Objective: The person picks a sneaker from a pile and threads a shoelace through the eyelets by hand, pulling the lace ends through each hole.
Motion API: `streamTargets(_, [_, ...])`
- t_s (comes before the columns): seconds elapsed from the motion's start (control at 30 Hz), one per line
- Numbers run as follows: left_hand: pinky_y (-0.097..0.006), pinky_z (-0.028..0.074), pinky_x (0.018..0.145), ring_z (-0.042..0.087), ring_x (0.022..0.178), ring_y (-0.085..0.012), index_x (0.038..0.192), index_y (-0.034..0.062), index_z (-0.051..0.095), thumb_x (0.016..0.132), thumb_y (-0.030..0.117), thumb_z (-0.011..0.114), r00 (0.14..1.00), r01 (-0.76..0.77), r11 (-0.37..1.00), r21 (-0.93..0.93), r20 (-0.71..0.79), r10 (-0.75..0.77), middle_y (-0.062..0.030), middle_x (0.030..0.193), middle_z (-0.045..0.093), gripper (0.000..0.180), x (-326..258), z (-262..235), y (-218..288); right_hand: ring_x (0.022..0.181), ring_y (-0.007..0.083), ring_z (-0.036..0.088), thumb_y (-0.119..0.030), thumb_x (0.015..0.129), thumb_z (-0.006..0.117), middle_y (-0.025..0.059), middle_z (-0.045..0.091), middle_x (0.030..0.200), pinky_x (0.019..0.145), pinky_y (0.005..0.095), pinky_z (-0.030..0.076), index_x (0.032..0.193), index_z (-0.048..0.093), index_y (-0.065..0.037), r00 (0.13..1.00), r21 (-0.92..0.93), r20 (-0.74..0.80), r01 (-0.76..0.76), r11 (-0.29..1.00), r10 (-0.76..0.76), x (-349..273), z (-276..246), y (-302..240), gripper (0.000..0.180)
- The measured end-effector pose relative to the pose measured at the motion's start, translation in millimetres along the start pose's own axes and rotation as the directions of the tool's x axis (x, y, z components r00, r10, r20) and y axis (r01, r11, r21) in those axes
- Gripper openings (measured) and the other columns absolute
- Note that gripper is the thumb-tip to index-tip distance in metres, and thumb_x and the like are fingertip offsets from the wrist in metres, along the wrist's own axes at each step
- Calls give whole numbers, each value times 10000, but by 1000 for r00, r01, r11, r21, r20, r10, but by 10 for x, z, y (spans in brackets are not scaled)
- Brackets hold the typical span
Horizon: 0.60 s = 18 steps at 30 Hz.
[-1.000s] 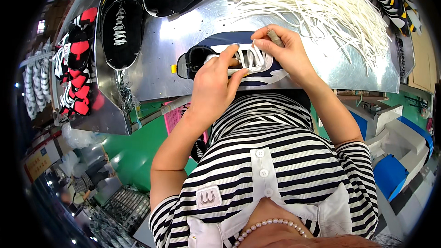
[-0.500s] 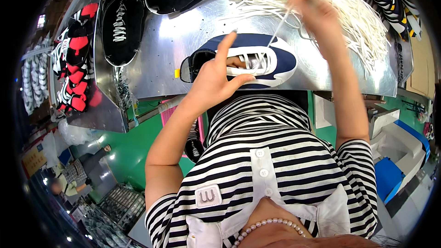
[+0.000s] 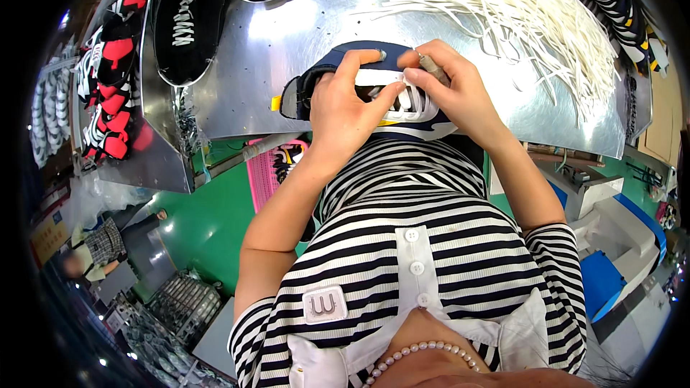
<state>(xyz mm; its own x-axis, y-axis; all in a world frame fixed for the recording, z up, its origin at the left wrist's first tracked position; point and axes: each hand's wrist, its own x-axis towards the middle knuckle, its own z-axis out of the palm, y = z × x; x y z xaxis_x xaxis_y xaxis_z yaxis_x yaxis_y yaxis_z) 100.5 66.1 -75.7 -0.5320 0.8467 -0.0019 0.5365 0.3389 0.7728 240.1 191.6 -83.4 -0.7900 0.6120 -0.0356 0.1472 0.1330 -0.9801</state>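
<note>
A navy-and-white shoe [image 3: 413, 131] lies on its side along the table's near edge, toe to the right, white lace through its eyelets. My left hand [image 3: 341, 104] grips it at the opening, index finger bent along the far side and thumb by the eyelets. Something grey is around that index fingertip. My right hand [image 3: 460, 93] is closed at the lacing, thumb and fingertips meeting by the eyelets. In it is a small tool with a tan-grey wrapped handle [image 3: 435, 70]; its tip is hard to make out. The fingers cover part of the lacing.
A big pile of white laces [image 3: 496, 21] spreads over the metal table [image 3: 266, 65]. A black laced shoe [image 3: 185, 36] stands at the far left, red-and-black shoe parts [image 3: 115, 93] beyond it. Striped pieces [image 3: 607, 7] are stacked far right. A pink basket [image 3: 264, 176] sits below the table.
My right hand has come down and left from over the lace pile, where it pulled a white lace taut, to the eyelets. My left index finger has bent down onto the shoe.
</note>
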Motion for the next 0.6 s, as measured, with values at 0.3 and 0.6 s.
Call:
streamTargets(0.3, [-283, 524, 776, 676, 859, -150, 1106, 6, 616, 777, 131, 806, 999, -8, 1000, -25, -33, 7, -115, 950, 715, 400, -43, 12, -10, 651, 291, 630, -125, 928, 608, 126, 642, 748, 605, 366, 484, 951, 561, -19, 994, -307, 33, 108, 946, -103, -245, -82, -111, 118])
streamTargets(0.6, [-341, 480, 573, 644, 576, -246, 1102, 51, 619, 809, 59, 697, 986, -117, 975, -191, -142, 91, -121, 763, 698, 303, -78, 92, -104, 689, 330, 673, -117, 860, 587, 155, 661, 814, 590, 417, 536, 977, 481, -11, 975, -738, 126, 216, 639, -184, 38, 382, -65, 191])
